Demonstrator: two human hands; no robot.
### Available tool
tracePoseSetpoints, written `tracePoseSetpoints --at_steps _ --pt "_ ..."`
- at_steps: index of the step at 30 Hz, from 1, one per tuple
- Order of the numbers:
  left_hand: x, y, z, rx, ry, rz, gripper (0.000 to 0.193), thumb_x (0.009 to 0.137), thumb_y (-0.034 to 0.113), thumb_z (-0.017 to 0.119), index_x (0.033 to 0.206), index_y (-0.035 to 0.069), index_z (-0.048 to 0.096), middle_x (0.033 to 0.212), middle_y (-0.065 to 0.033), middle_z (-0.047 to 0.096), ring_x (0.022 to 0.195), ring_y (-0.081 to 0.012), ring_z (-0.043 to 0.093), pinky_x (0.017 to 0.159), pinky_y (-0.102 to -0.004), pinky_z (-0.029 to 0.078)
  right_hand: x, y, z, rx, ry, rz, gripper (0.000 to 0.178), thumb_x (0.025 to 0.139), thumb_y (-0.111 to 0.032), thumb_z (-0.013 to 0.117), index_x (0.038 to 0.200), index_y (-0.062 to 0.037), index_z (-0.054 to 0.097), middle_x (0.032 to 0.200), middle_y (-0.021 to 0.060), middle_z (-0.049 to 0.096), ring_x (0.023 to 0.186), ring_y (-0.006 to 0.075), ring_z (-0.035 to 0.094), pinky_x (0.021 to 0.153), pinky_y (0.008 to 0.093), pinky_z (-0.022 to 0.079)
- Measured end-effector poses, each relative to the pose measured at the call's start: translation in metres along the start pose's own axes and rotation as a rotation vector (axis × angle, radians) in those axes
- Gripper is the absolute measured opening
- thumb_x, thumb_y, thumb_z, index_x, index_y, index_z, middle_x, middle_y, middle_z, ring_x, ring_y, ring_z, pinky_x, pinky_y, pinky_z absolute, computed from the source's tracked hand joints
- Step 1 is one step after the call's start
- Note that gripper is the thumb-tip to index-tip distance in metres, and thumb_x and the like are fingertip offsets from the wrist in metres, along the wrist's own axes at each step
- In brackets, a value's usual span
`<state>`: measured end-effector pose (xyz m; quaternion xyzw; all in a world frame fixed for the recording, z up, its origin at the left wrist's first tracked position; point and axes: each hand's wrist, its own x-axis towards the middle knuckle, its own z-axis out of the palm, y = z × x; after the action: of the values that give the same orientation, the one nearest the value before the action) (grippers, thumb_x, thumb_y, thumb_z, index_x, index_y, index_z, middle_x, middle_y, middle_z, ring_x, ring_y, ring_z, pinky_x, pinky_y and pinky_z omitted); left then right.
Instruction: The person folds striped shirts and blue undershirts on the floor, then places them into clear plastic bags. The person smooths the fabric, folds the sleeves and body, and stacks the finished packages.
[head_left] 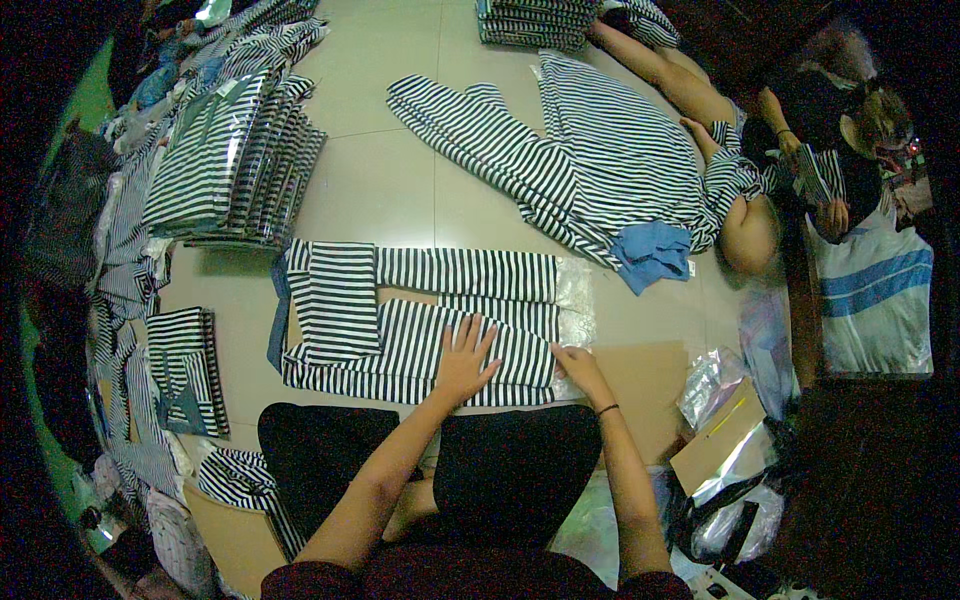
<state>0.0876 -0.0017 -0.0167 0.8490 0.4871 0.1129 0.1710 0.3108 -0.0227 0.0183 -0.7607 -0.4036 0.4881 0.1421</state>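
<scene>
A black-and-white striped shirt (330, 315) lies partly folded on the floor in front of my knees, its long striped sleeves stretched out to the right. My left hand (464, 362) rests flat on the nearer sleeve (410, 335), fingers spread. At the right end of that sleeve, my right hand (582, 374) pinches the edge between thumb and fingers. Clear plastic (574, 295) shows beyond the sleeve ends. A dark blue-grey edge (277, 325) sticks out at the shirt's left side.
Bagged striped shirts (210, 165) stand stacked at the left, with a folded striped garment (180, 370) nearer me. Unfolded striped shirts (620, 140) and a blue cloth (650, 252) lie far right, by another person's arm (665, 70). Cardboard (720, 440) and plastic wrap lie near right.
</scene>
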Motion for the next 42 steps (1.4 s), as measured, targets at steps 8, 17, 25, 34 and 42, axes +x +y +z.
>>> tracePoseSetpoints --at_steps 8,17,25,34,42 --pt "-0.018 0.027 0.006 -0.139 0.014 0.158 0.056 0.076 0.033 0.047 0.125 0.012 0.029 0.13 -0.0128 0.025 0.117 -0.0279 0.027 0.093 -0.0451 0.021 0.001 -0.017 0.019 0.335 0.057 -0.419 0.022 0.071 -0.019 0.061 0.08 -0.0019 0.05 0.069 0.0087 0.053 0.064 0.0167 0.051 0.058 0.0262 0.042" --pt "-0.016 0.03 0.016 -0.148 -0.086 0.258 0.052 0.074 0.035 0.051 0.12 0.019 0.037 0.129 -0.0166 0.024 0.117 -0.0309 0.026 0.091 -0.0511 0.021 0.007 -0.003 -0.013 -0.266 0.26 -0.192 0.03 0.069 -0.014 0.055 0.098 -0.0049 0.052 0.088 0.0158 0.056 0.083 0.0303 0.053 0.075 0.0348 0.041" --pt "-0.014 0.042 0.045 -0.174 -0.051 0.564 0.032 0.071 0.021 0.052 0.098 0.005 0.047 0.094 -0.0076 0.047 0.088 -0.0206 0.045 0.077 -0.0322 0.035 0.102 -0.067 -0.012 -0.428 0.507 -0.698 0.043 0.071 -0.019 0.056 0.107 -0.0003 0.044 0.11 0.018 0.044 0.103 0.0306 0.041 0.089 0.0367 0.031" --pt "-0.004 0.066 0.011 -0.642 -0.17 0.005 0.016 0.072 0.017 0.051 0.079 0.002 0.055 0.072 -0.0148 0.056 0.068 -0.0268 0.054 0.063 -0.0368 0.042 0.126 -0.065 -0.05 -0.49 0.205 -0.459 0.036 0.057 -0.025 0.066 0.082 -0.0045 0.051 0.085 0.014 0.054 0.079 0.0282 0.05 0.069 0.0339 0.04" --pt "-0.048 0.035 -0.059 -1.729 0.086 -0.401 0.021 0.079 0.015 0.046 0.093 0.001 0.053 0.079 -0.0021 0.052 0.076 -0.0099 0.045 0.07 -0.0225 0.036 0.07 -0.154 -0.064 -0.132 0.16 -0.51 0.038 0.063 -0.028 0.065 0.088 -0.0034 0.048 0.082 0.0116 0.055 0.073 0.0183 0.051 0.066 0.0283 0.04"
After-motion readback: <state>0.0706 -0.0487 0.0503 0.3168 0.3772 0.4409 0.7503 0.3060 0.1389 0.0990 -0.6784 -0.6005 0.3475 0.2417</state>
